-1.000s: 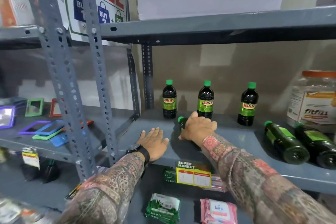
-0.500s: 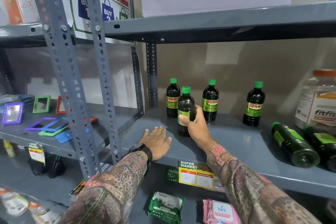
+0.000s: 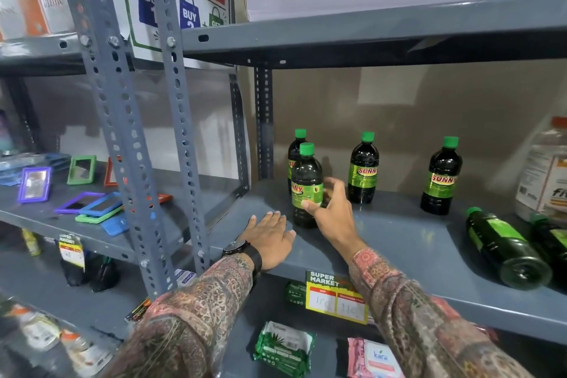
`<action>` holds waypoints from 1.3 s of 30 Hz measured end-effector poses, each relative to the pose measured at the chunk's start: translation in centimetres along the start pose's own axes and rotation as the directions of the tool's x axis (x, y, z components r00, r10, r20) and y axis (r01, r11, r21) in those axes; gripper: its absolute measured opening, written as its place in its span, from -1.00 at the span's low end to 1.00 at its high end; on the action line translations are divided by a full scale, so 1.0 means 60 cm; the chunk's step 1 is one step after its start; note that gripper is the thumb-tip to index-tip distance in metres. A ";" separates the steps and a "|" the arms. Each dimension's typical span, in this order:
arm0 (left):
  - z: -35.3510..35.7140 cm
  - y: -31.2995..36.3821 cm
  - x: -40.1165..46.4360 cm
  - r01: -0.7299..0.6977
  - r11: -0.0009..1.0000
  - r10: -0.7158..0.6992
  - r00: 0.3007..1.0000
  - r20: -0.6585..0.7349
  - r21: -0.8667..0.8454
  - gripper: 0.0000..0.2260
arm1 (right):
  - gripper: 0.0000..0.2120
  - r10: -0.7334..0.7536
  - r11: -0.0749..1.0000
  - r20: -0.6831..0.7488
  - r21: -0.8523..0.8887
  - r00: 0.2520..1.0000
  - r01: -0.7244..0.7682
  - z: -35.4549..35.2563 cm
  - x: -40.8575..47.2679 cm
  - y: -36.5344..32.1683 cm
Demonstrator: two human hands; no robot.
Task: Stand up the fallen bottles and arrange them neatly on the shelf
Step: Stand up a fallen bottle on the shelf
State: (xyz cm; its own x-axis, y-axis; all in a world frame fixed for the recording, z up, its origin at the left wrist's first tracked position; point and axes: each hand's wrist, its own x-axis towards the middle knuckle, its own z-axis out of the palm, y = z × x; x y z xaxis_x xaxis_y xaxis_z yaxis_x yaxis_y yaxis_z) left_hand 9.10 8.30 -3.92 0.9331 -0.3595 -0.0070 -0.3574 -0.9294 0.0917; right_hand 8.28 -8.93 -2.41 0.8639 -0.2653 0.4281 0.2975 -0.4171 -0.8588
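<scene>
**Bottles: four upright, two lying down**

Bottle in front (image 3: 306, 190) stands upright near the left end of the grey shelf (image 3: 399, 242), just ahead of another upright one (image 3: 295, 150). The right hand (image 3: 333, 212) wraps it loosely, thumb on the label. The left hand (image 3: 270, 239) lies flat, fingers spread, holding nothing. Two fallen bottles (image 3: 506, 248) lie at the right.

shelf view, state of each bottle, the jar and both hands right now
front bottle: upright, right hand on it
back-left bottle: upright, partly hidden
middle bottle: upright
right bottle: upright
fallen bottle: on its side
second fallen bottle: on its side, cut off
jar: upright
left hand: flat on shelf
right hand: gripping front bottle
</scene>
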 end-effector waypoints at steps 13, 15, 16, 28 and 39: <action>-0.006 0.002 -0.007 -0.008 1.000 0.008 1.000 -0.009 -0.015 -0.40 | -0.32 -0.049 0.989 -0.004 -0.142 0.999 0.048 0.007 -0.003 0.000; -0.005 0.002 -0.008 -0.006 1.000 0.006 1.000 -0.010 -0.011 -0.40 | -0.30 -0.050 0.977 -0.033 -0.211 0.998 0.042 0.008 -0.005 -0.004; -0.005 0.002 -0.008 -0.006 1.000 0.006 1.000 -0.008 -0.008 -0.40 | -0.32 -0.048 0.975 -0.028 -0.220 0.998 0.041 0.008 -0.004 -0.004; -0.004 0.002 -0.005 0.002 1.000 -0.002 1.000 0.003 -0.003 -0.40 | -0.35 -0.013 0.987 0.099 -0.156 0.995 0.028 -0.001 -0.015 -0.017; -0.013 0.043 -0.056 -0.087 0.994 0.086 0.996 -0.027 -0.059 -0.43 | -0.51 -0.136 0.483 0.054 -0.868 0.989 0.114 -0.186 -0.056 -0.036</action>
State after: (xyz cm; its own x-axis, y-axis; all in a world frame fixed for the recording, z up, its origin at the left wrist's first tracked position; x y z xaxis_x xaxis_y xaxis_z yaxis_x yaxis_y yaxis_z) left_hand 5.09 7.20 -2.90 0.8996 -0.4358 0.0277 -0.4347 -0.8879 0.1508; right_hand 0.22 -16.83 1.11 0.8358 -0.1589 0.5255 -0.1109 -0.9863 -0.1218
